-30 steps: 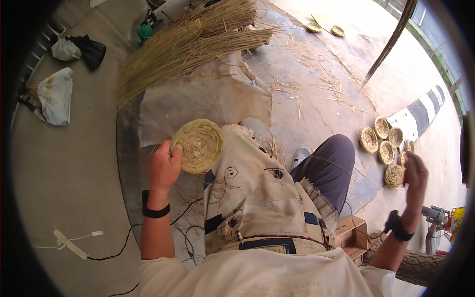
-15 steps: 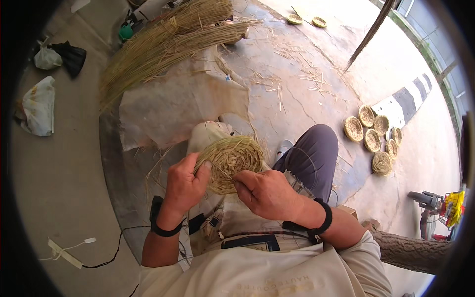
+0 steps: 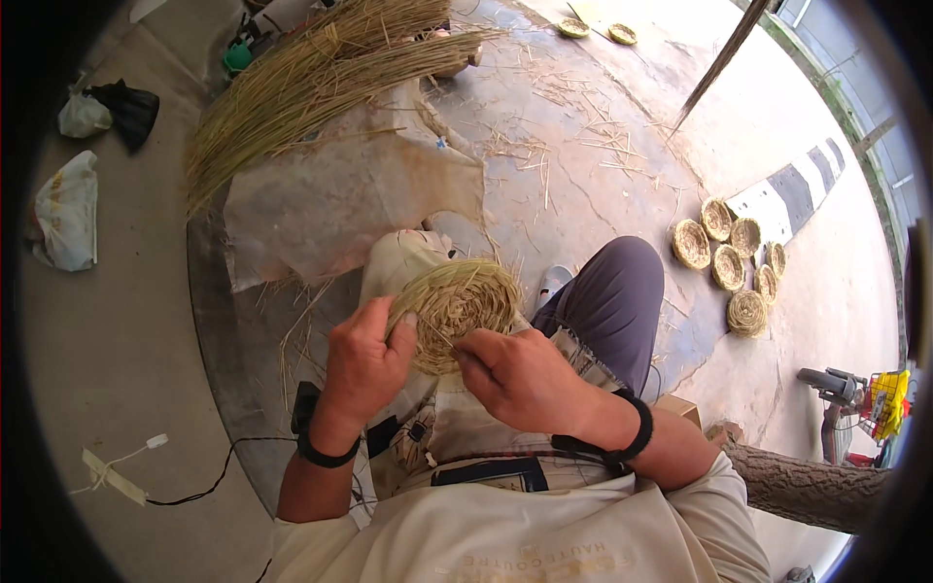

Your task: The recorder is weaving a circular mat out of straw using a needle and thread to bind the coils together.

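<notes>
A round straw basket (image 3: 465, 303), coiled and shallow, is held over my lap with its hollow toward me. My left hand (image 3: 369, 348) grips its left rim, thumb on the inner side and fingers behind. At the basket's lower edge my right hand (image 3: 520, 377) is closed in a pinch, its fingertips against the coils. What the right fingertips pinch is too small to make out; it may be a thin tool or a strand. Both wrists wear black bands.
Long straw bundles (image 3: 321, 87) lie at the far left beside a stiff brown sheet (image 3: 360, 189). Several finished straw baskets (image 3: 727, 267) sit on the right near a striped block (image 3: 792, 199). A tree trunk (image 3: 807, 484) stands at the lower right. A cable (image 3: 228, 476) runs along the left floor.
The view has shifted slightly. Both hands keep nearly the same place on the basket, which is tilted a little differently.
</notes>
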